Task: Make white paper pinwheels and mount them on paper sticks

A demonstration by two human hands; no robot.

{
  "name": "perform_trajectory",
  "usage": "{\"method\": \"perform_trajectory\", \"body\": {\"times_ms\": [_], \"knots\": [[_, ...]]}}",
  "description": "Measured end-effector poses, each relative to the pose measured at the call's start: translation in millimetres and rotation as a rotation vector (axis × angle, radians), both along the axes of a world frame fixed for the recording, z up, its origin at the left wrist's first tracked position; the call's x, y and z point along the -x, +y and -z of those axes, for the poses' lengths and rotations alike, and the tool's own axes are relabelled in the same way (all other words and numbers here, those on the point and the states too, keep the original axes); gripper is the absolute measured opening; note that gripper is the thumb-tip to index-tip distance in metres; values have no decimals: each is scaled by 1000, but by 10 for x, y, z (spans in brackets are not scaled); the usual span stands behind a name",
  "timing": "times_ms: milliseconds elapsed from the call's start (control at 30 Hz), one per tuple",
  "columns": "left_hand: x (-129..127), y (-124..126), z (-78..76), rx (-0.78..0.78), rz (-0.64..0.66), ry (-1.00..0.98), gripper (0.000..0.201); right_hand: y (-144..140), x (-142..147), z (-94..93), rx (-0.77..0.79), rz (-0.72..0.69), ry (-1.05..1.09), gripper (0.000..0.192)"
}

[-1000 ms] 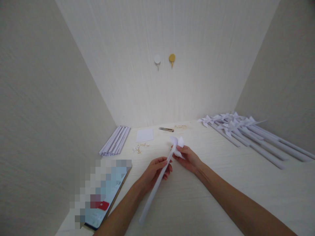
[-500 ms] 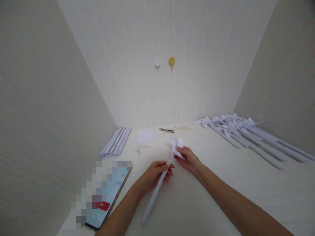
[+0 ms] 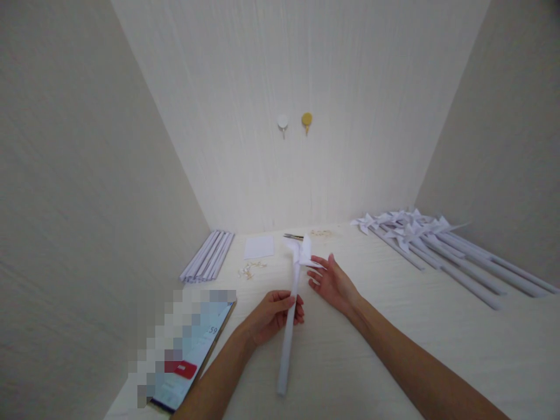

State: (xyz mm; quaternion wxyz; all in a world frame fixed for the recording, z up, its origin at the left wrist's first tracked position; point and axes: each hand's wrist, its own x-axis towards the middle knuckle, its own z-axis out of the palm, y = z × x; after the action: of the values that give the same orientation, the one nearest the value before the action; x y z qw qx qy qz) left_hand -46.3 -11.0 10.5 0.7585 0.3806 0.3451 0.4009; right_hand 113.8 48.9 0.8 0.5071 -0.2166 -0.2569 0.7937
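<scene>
A white paper pinwheel [image 3: 299, 254] on a rolled paper stick is held near the middle of the view, tilted slightly with its blades at the far end. My left hand [image 3: 276, 315] is closed around the stick below the blades, thumb on top. Just right of the blades, my right hand [image 3: 331, 284] is open with its fingers apart; the fingertips are close to a blade, and I cannot tell if they touch it. Behind the pinwheel lie small snips [image 3: 293, 237], partly hidden by a blade.
Rolled paper sticks [image 3: 207, 256] lie at the left, beside white paper squares [image 3: 259, 247]. Small pale pieces [image 3: 252, 269] are scattered nearby, with more pieces [image 3: 321, 233] farther back. Several pinwheels [image 3: 411, 230] lie at the right. A phone [image 3: 192, 350] lies front left. Two hooks [image 3: 307, 119] are on the wall.
My right hand has let go of the pinwheel blades and opened to their right. The pinwheel has swung left and stands more upright in my left hand.
</scene>
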Motion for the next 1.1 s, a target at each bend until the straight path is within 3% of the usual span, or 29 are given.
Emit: {"method": "perform_trajectory", "body": {"times_ms": [100, 167, 267, 400, 900, 1100], "knots": [[-29, 25, 30, -18, -220, -70, 16, -19, 31, 2, -93, -32, -96, 31], [-42, 44, 53, -52, -338, -100, 18, -64, 83, 10, -246, -45, -242, 27], [-49, 69, 84, -114, -454, -107, 19, -166, 173, 33, -491, -134, -487, 28], [-48, 83, 84, -150, -560, -62, 20, -276, 241, 81, -622, -253, -622, 30], [-39, 102, 81, -235, -690, 127, 22, -304, 243, 83, -639, -298, -604, 29], [-36, 99, 69, -255, -636, 67, 38, -300, 256, 92, -683, -46, -810, 25]]}}
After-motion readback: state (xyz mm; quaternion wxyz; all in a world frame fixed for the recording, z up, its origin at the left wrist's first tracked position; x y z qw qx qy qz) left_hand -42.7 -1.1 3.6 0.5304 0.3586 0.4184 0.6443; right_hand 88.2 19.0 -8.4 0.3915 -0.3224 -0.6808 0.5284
